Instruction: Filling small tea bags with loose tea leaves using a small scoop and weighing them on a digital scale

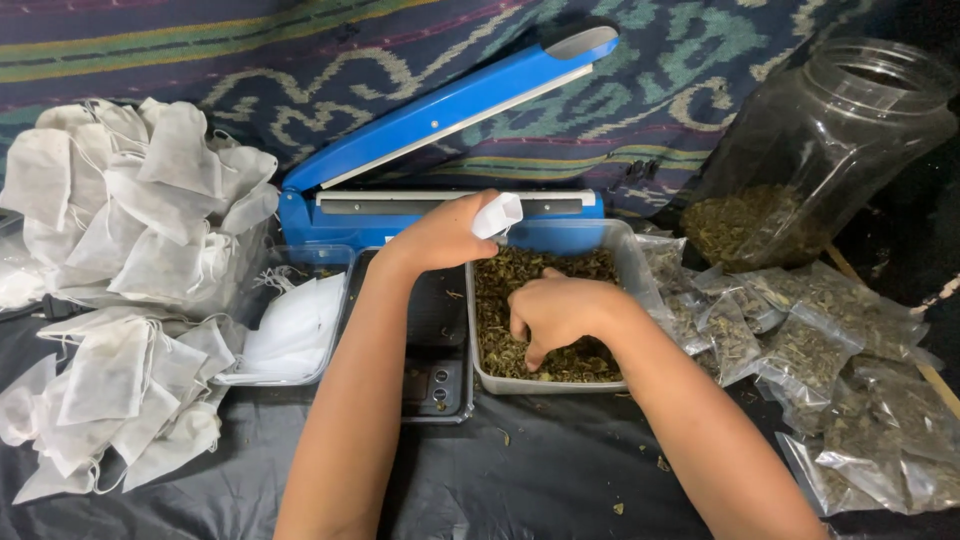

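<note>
My left hand (440,235) holds a small white paper tea bag (497,214) above the far edge of a clear plastic container (640,275) full of dried green leaves (520,275). My right hand (560,310) is down inside the container, fingers curled into the leaves. A blue impulse heat sealer (440,120) stands just behind the container with its arm raised.
A small black scale (435,340) sits left of the container. A clear tray of empty white bags (295,325) lies further left, beside heaps of filled white bags (130,200). Several clear packets of dried leaves (830,380) and a tilted plastic jar (820,140) are at right.
</note>
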